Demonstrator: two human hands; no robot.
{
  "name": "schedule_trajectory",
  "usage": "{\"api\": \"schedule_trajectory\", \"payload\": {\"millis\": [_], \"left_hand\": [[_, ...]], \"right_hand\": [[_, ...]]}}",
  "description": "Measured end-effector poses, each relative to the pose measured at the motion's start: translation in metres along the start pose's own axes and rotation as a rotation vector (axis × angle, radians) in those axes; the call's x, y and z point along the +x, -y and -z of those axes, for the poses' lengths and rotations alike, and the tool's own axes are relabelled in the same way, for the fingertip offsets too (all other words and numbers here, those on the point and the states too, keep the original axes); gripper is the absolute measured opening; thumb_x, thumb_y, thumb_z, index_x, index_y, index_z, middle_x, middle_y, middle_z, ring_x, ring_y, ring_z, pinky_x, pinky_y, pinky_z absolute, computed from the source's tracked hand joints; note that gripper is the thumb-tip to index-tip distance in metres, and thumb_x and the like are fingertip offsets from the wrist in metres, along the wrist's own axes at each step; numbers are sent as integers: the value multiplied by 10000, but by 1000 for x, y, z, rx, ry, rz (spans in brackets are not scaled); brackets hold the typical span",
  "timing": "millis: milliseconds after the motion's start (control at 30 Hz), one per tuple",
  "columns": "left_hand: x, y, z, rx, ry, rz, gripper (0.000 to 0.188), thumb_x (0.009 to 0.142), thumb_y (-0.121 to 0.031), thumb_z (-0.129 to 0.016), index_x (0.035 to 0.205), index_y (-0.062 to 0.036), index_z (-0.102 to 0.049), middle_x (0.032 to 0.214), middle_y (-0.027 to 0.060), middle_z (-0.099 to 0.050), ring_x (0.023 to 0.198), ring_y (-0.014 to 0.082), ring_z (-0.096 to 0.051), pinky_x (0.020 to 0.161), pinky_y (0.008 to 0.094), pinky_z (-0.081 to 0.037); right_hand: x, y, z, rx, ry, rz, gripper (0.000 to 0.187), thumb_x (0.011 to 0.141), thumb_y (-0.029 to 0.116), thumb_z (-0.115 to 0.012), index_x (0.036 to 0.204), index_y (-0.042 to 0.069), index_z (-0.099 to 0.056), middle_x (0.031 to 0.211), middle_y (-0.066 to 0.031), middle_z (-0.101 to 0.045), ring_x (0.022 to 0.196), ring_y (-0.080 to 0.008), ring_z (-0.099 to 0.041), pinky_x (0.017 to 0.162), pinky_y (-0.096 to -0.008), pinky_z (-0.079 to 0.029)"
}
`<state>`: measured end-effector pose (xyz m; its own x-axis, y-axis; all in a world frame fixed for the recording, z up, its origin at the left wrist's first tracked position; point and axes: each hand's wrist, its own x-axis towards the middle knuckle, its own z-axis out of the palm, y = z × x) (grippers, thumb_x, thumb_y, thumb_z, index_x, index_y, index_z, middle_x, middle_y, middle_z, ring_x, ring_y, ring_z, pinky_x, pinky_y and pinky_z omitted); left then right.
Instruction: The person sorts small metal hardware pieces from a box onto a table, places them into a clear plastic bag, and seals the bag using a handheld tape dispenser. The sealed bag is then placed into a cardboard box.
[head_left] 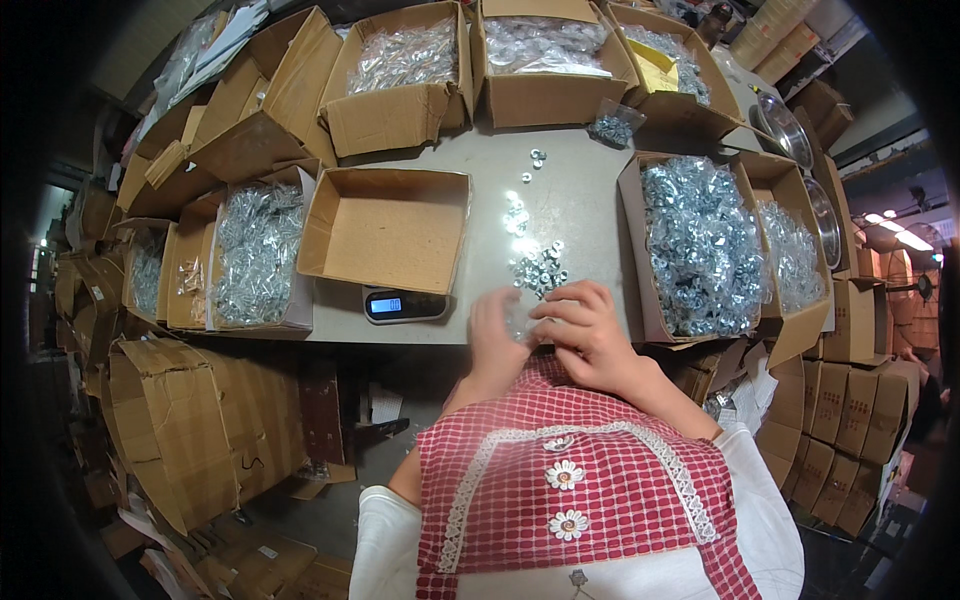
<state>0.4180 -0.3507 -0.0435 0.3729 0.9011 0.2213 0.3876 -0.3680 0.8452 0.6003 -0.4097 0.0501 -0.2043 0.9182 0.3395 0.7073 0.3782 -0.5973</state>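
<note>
At the table's near edge my two hands are close together. My left hand (496, 334) is smeared by motion, so its fingers cannot be read. My right hand (590, 338) has curled fingers, with the tips pinching toward the left hand. Between them shows a small clear plastic bag (519, 318), partly hidden and blurred; its contents cannot be made out. Just beyond the fingertips lies a loose pile of small shiny metal rings (540, 268), like nuts or washers. A few more metal rings (537, 157) are scattered farther back in a line.
Left of the pile, an open cardboard tray (390, 182) sits on a small digital scale (405, 306). Boxes of bagged hardware stand around: one at right (655, 290), one at left (305, 250), others along the back. A small filled bag (614, 126) lies at the back right.
</note>
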Motion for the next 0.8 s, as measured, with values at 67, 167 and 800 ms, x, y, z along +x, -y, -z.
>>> {"api": "schedule_trajectory", "payload": {"millis": [67,167,800], "left_hand": [[0,-1,-1,3,-29,4,648,738,-282,-933,1247,-45,-610,1153,136,-635,1091,366,-592,946,480,-467],[0,0,-1,40,-20,-5,676,751,-292,-949,1266,-37,-592,1179,132,-619,1083,311,-598,930,427,-504],[-3,0,0,42,3,31,666,757,-276,-942,1273,-44,-591,1191,120,-608,1111,281,-577,938,401,-504]], "right_hand": [[-1,-13,-1,80,-91,-107,329,719,-9,-632,1008,60,-775,1202,-93,-746,1236,-295,-610,1064,-465,-462],[0,-39,-7,12,-84,-299,401,816,87,-700,1214,37,-692,1194,-154,-656,1149,-373,-603,1052,-482,-464],[-10,-85,-36,-69,101,-531,327,862,123,-800,1140,29,-656,1072,-187,-616,966,-395,-672,853,-464,-560]]}}
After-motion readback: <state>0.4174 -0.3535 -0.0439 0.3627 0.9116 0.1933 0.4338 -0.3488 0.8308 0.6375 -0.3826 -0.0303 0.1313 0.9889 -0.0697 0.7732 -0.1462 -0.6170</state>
